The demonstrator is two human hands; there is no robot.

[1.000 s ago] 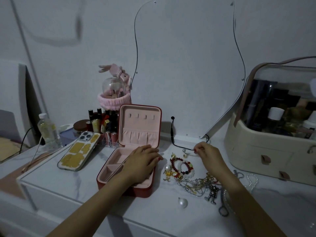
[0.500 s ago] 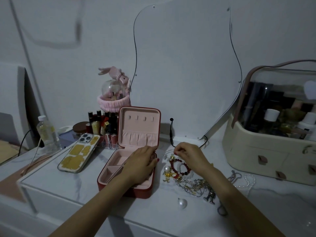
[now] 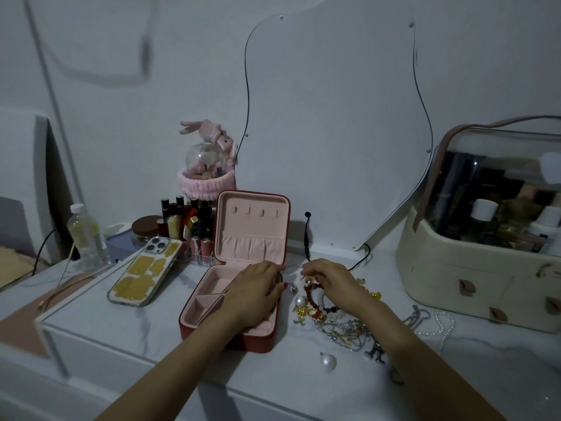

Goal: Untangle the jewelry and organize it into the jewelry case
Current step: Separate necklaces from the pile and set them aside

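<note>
1. The right hand (image 3: 331, 279) pinches one end of a thin silver chain (image 3: 293, 266) at its fingertips; a second ago it was further right and back on the worktop (image 3: 145, 326), near the black cable (image 3: 307, 238), and it has since travelled left to meet the other hand.
2. The left hand (image 3: 258, 291) hovers over the back right of the case (image 3: 230, 305), fingers closed on the chain's other end. Earlier it lay flatter over the tray with nothing visibly between the fingers.
3. The chain now stretches between both hands, just above the case's right edge, with a small pendant hanging below it. I judge this one piece is freed and about to go in.
4. The case is open, lid upright; its visible compartments look empty, so sorting has barely begun.
5. The tangle (image 3: 349, 329) of silver pieces lies right of the case, under the right forearm, with the red bead bracelet (image 3: 315, 299) and gold charms beside it.
6. A loose pearl (image 3: 328, 361) sits nearer the front edge, unmoved. The phone (image 3: 145, 271) lies left of the case.
</note>
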